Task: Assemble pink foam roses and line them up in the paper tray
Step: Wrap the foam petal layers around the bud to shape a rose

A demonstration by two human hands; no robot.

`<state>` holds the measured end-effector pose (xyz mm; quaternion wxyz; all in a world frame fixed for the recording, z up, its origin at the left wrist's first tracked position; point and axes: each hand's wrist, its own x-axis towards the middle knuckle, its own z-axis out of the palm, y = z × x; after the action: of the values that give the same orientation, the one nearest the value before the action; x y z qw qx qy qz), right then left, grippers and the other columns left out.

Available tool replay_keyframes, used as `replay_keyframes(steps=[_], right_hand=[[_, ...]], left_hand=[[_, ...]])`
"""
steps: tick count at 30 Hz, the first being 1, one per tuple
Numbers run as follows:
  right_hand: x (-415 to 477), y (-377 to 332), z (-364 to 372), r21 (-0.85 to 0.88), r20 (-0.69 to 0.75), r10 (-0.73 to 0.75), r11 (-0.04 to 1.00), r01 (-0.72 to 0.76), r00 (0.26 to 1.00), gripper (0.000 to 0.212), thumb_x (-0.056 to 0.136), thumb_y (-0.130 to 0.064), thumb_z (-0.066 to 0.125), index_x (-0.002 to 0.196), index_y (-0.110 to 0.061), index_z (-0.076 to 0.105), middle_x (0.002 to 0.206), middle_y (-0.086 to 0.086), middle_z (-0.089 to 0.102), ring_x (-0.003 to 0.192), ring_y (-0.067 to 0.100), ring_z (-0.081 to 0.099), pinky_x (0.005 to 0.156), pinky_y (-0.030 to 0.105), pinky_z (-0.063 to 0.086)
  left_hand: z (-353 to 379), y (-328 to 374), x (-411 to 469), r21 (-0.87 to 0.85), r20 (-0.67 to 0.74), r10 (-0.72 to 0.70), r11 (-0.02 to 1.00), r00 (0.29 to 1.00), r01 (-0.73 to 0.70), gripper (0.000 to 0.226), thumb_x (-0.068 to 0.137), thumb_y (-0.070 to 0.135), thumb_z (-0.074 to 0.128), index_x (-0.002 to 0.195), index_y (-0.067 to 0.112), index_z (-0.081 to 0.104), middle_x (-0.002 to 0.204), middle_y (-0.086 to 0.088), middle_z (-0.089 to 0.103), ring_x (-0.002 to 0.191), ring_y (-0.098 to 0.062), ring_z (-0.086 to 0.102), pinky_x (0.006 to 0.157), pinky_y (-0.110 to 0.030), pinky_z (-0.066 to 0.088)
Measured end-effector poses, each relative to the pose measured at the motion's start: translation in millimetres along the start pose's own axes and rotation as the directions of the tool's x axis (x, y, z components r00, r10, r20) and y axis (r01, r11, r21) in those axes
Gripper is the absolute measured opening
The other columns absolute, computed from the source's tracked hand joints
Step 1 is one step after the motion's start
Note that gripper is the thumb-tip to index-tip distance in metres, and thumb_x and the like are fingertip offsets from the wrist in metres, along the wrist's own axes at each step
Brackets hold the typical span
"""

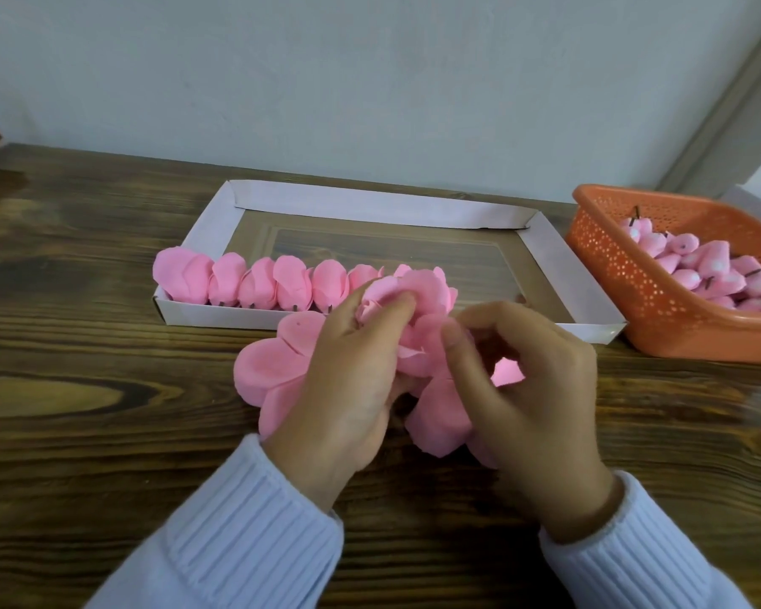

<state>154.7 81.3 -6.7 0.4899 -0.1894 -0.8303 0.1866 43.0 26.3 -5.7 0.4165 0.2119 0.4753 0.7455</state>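
Ribbed sleeves (255, 534), soft pink foam petals (422, 292)

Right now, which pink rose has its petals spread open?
The rose that the left hand grips; the finished roses in the tray are closed and lined up.

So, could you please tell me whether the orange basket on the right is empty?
No, the orange basket holds a pile of pink rose buds with small dark stems.
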Motion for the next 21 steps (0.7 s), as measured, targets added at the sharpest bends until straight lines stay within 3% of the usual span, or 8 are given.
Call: replay_keyframes(steps=[3,5,7,10,12,16,18,21], right_hand=[[1.0,1.5,0.1,0.076,-0.048,0.153,0.986,-0.150,0.987,0.009,0.086,-0.017,0.064,0.077,-0.015,0.065,0.058,-0.007,0.059,0.056,0.010,0.057,0.053,0.017,0.044],[1.4,2.7,0.6,0.109,-0.053,0.216,0.972,-0.209,0.975,0.008,0.084,-0.016,0.065,0.077,-0.020,0.063,0.056,-0.004,0.058,0.052,0.012,0.056,0.051,0.018,0.043],[1.6,2.2,0.8,0.127,-0.059,0.234,0.966,-0.225,0.971,0.009,0.083,-0.017,0.065,0.079,-0.024,0.061,0.060,-0.004,0.061,0.049,0.011,0.056,0.049,0.016,0.042],[1.5,1.0,0.4,0.137,-0.074,0.248,0.962,-0.237,0.966,0.012,0.083,-0.019,0.064,0.087,-0.028,0.057,0.061,-0.004,0.061,0.045,0.006,0.053,0.047,0.012,0.038],[1.3,1.8,0.0,0.134,-0.077,0.249,0.962,-0.238,0.965,0.016,0.083,-0.018,0.065,0.091,-0.028,0.055,0.062,-0.003,0.060,0.044,0.005,0.051,0.047,0.011,0.037],[1.4,4.9,-1.5,0.153,-0.075,0.265,0.956,-0.252,0.961,0.015,0.083,-0.012,0.064,0.093,-0.022,0.057,0.055,-0.006,0.054,0.043,0.003,0.047,0.047,0.009,0.034],[2.0,6.1,-3.1,0.180,-0.072,0.277,0.949,-0.261,0.958,0.017,0.082,-0.009,0.065,0.092,-0.021,0.058,0.053,-0.003,0.052,0.043,0.004,0.044,0.047,0.011,0.033],[3.9,6.4,-5.5,0.196,-0.070,0.285,0.944,-0.267,0.956,0.019,0.083,-0.008,0.064,0.089,-0.025,0.058,0.055,0.005,0.052,0.044,0.008,0.043,0.047,0.017,0.036]], left_hand=[[0.0,-2.6,-1.0,0.014,0.053,-0.017,1.000,0.998,0.016,0.016,0.097,0.019,0.054,0.098,0.012,0.068,0.064,-0.003,0.069,0.053,-0.012,0.065,0.057,-0.032,0.058],[0.5,-2.7,-2.9,0.022,0.098,-0.030,0.999,0.995,0.028,0.030,0.089,0.032,0.061,0.104,0.007,0.066,0.067,-0.005,0.071,0.057,-0.013,0.068,0.062,-0.033,0.059],[0.5,-2.8,-3.9,0.028,0.125,-0.051,0.998,0.991,0.048,0.045,0.078,0.040,0.062,0.105,0.004,0.067,0.075,-0.009,0.074,0.064,-0.015,0.071,0.065,-0.034,0.060],[0.9,-0.9,-4.8,0.056,0.155,-0.073,0.996,0.985,0.065,0.043,0.087,0.036,0.058,0.111,0.002,0.065,0.091,-0.020,0.074,0.077,-0.022,0.072,0.070,-0.036,0.060],[1.2,0.3,-5.6,0.055,0.182,-0.078,0.996,0.980,0.069,0.054,0.080,0.041,0.058,0.117,0.002,0.063,0.094,-0.024,0.072,0.082,-0.025,0.071,0.072,-0.036,0.060],[1.2,4.2,-8.6,0.048,0.311,-0.092,0.996,0.946,0.081,0.066,0.077,0.046,0.068,0.122,-0.002,0.057,0.094,-0.013,0.073,0.087,-0.018,0.070,0.083,-0.036,0.059],[-1.9,3.4,-7.2,0.097,0.362,-0.114,0.992,0.925,0.084,0.061,0.076,0.031,0.075,0.125,0.000,0.055,0.108,-0.015,0.070,0.100,-0.021,0.069,0.093,-0.042,0.055],[-6.4,2.3,-6.2,0.193,0.417,-0.162,0.977,0.894,0.087,0.070,0.066,0.004,0.076,0.132,0.004,0.051,0.122,-0.019,0.064,0.115,-0.031,0.063,0.103,-0.051,0.047]])
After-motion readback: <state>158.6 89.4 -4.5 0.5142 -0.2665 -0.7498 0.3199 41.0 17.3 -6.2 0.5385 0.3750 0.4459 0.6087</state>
